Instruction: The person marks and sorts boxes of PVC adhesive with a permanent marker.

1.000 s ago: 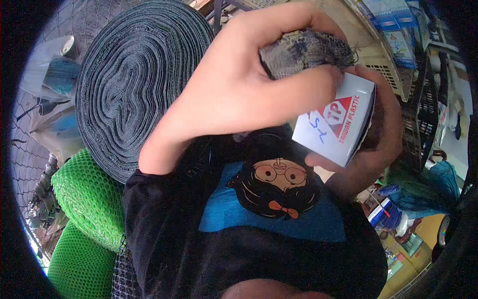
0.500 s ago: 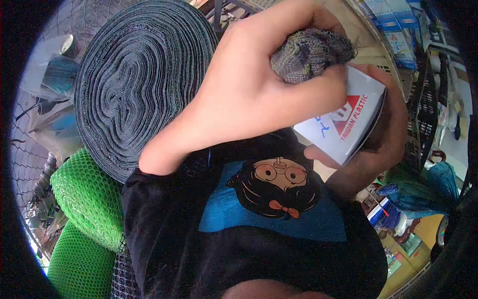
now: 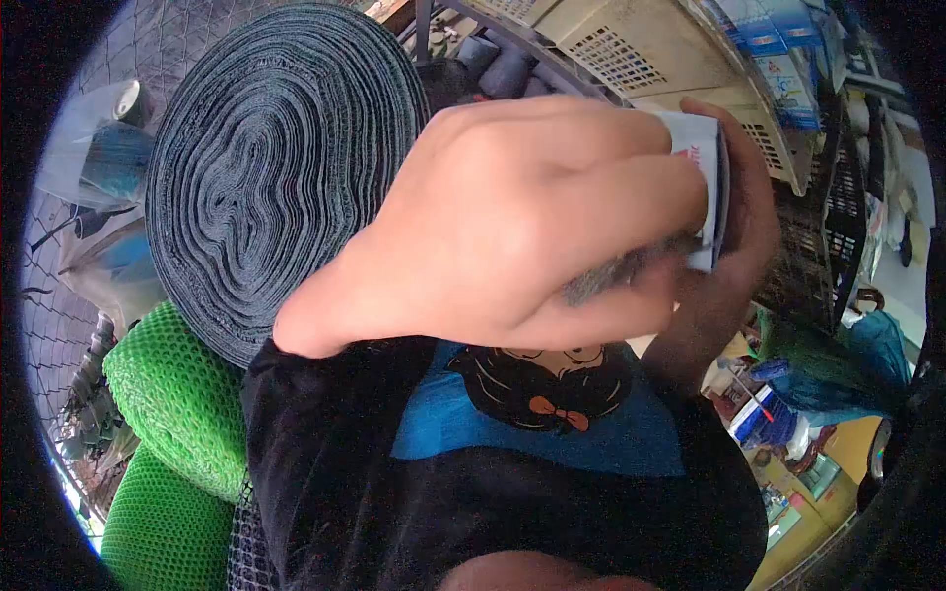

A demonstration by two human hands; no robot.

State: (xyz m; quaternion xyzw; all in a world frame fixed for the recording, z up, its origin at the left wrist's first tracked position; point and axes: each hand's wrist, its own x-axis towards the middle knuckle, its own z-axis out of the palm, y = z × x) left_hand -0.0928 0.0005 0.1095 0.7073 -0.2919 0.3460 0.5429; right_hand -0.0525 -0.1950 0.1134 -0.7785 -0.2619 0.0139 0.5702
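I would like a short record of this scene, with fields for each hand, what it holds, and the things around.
left hand: closed around a grey cloth, pressed against the box
right hand: grips a white box from behind; red print on it, mostly hidden
large grey roll: coiled material, behind the left hand
green mesh rolls: below the grey roll
beige crates: perforated, at the top
shirt: black, with a cartoon print

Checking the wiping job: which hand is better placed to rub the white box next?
Left. The left hand has the gray cloth bunched under its fingers against the white box. The right hand is wrapped behind the box, holding it.
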